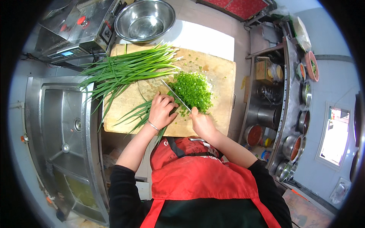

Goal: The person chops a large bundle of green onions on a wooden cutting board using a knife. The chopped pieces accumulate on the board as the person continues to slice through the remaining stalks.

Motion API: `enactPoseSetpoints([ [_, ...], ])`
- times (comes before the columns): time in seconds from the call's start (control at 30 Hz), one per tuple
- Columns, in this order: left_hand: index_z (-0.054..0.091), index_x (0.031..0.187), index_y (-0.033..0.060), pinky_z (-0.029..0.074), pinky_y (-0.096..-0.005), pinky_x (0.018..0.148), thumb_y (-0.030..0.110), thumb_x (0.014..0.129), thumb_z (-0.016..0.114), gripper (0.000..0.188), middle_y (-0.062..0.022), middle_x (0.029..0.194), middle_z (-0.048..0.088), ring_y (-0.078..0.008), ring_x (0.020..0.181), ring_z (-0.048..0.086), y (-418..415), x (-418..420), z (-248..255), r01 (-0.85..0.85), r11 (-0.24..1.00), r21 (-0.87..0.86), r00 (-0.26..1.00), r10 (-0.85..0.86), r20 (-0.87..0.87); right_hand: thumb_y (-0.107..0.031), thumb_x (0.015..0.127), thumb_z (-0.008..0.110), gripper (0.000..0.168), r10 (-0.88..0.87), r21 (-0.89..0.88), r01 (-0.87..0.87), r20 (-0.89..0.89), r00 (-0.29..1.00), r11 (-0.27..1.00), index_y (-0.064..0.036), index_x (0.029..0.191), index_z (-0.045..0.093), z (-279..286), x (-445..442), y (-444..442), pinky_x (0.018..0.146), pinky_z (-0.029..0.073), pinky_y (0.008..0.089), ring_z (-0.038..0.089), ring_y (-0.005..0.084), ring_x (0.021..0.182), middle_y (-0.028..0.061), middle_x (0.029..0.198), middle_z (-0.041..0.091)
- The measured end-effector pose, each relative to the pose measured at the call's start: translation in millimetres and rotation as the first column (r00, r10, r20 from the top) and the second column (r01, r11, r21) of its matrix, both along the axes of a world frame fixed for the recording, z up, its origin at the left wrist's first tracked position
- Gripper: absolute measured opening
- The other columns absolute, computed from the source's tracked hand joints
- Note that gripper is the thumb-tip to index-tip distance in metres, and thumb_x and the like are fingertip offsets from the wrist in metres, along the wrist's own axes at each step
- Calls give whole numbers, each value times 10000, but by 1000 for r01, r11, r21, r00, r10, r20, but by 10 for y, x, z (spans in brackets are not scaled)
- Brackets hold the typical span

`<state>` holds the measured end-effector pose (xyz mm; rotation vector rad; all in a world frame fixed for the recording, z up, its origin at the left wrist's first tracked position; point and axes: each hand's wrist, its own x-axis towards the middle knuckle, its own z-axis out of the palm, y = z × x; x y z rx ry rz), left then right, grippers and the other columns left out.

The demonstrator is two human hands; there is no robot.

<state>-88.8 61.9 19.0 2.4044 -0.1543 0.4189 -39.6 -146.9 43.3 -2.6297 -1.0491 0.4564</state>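
Observation:
My right hand (203,124) grips a knife (177,97), whose blade points away from me to the upper left. Under my left hand (162,109), a small bunch of green onions (139,112) is pressed against the wooden cutting board (219,94), its long leaves trailing left and over the near edge. The left fingertips are close to the blade. A heap of chopped green onion (192,89) lies just right of the knife. Farther back on the board rests a large bundle of whole green onions (137,64), with leaf tips hanging over the left edge.
A steel bowl (145,21) stands beyond the board on a white surface (205,38). To the left are a steel sink (65,114) and a machine with red knobs (82,37). Along the right runs a metal shelf unit (288,99) with several bowls and pots.

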Motion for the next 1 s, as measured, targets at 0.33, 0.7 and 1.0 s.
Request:
enactPoseSetpoints([
  [0.33,589,741,71,446,-403,819,81,671,692,126,-96,921,568,-320,928,509,-5,52,-133,-10,995,-100,996,2,-86,-93,926,502,150,27,-34,-32,-133,991,999,8,972,401,657,-28,-119,533,490,497,618,429,614,236,612,583],
  [0.7,614,742,68,467,-396,808,70,652,700,125,-93,923,574,-312,917,529,10,51,-194,-15,996,-85,1000,14,-12,5,828,466,170,50,-58,-61,-176,983,996,34,985,410,534,46,-100,520,495,501,626,432,612,241,670,613],
  [1.0,621,761,64,475,-392,797,49,644,720,153,-89,934,584,-304,923,543,-11,26,-201,-7,995,-99,999,11,40,2,845,461,146,-28,-69,14,-214,977,998,37,977,408,437,88,82,555,496,514,634,434,638,256,670,611],
])
